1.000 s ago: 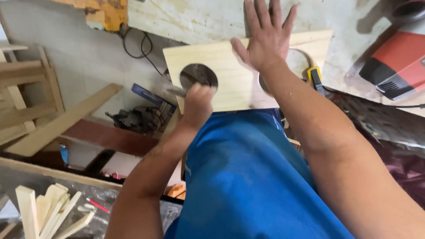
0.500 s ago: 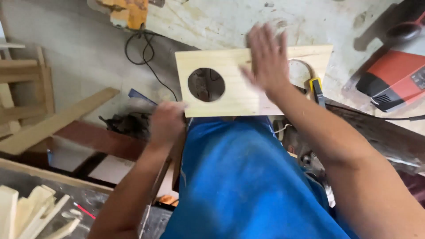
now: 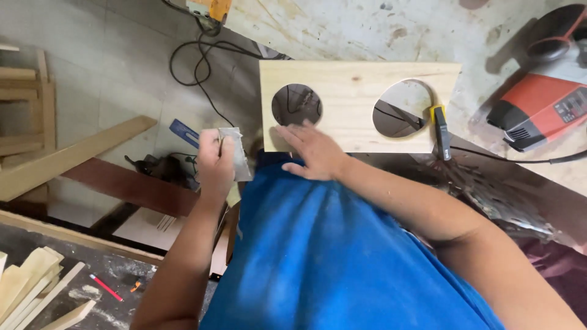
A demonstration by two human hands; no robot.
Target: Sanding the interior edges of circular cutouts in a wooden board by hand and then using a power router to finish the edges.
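Head view: left hand [image 3: 215,160] clamped on sandpaper sheet [image 3: 236,151]; right hand [image 3: 313,151] flat, fingers apart, on two-holed board [image 3: 351,107]

Board w/ 2 holes [image 3: 358,107] on bench [image 3: 342,27], power tool [image 3: 541,110] right, planks [image 3: 36,287] lower left

My pale wooden board [image 3: 354,107] looks smooth and matt. The grey sandpaper [image 3: 234,153] seems rough, my blue cloth shirt [image 3: 330,256] dusty.
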